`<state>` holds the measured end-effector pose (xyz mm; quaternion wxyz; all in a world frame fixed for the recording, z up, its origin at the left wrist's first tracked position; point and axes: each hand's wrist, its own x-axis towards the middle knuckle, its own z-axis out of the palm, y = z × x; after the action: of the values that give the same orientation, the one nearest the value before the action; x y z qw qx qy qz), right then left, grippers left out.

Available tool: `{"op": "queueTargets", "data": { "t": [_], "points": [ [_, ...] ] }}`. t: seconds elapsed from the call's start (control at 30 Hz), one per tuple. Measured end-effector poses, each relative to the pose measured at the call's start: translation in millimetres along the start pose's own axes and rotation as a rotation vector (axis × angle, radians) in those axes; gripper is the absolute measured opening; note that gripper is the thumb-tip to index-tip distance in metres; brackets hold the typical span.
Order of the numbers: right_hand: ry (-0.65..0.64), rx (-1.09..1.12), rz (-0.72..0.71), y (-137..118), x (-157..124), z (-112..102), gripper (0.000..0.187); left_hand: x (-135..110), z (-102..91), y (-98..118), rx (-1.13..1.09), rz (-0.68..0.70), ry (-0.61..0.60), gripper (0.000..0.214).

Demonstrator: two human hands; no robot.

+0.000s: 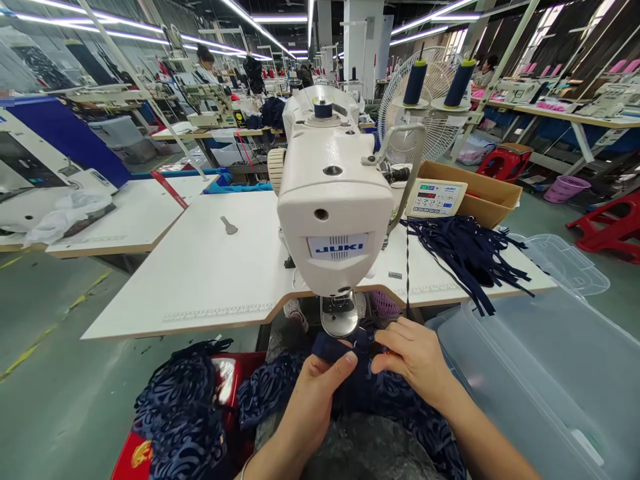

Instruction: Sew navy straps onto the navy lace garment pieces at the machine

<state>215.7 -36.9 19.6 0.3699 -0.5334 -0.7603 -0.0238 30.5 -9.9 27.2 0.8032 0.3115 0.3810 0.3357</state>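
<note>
A navy patterned fabric piece [395, 393] lies across the lap, its plain dark edge raised under the front of the white sewing machine [335, 193]. My left hand [323, 383] pinches that edge between thumb and fingers, just below the machine's round metal plate [340, 317]. On the other side, my right hand [417, 360] has its thumb and fingers closed at the dark fabric near the plate. The fingertips partly hide what it grips. A twisted dark cord [407, 267] hangs down behind the right hand.
Navy fabric strips [465, 250] lie on the white table [225, 267] at right, beside a control panel [435, 200] and cardboard box [480, 193]. More patterned pieces [180, 407] rest on a red stool [130, 457] at left. A clear plastic bin [545, 373] stands at right.
</note>
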Motion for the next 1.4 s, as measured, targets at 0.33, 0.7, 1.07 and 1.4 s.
{"op": "queueTargets", "data": {
  "t": [0.33, 0.7, 1.07, 1.4],
  "points": [
    [0.015, 0.141, 0.046, 0, 2, 0, 0.049, 1, -1.8, -4, 0.042, 0.015, 0.0, 0.021],
    [-0.311, 0.675, 0.141, 0, 6, -5, 0.043, -1, -13.8, 3, 1.118, 1.031, -0.091, 0.016],
    [0.061, 0.468, -0.169, -6, -8, 2, 0.015, -8, -38.7, 10, 1.626, 1.69, -0.119, 0.025],
    [0.113, 0.13, -0.363, -9, -17, -2, 0.017, -11, -47.9, 5, 1.337, 1.408, -0.1, 0.03]
  ]
}}
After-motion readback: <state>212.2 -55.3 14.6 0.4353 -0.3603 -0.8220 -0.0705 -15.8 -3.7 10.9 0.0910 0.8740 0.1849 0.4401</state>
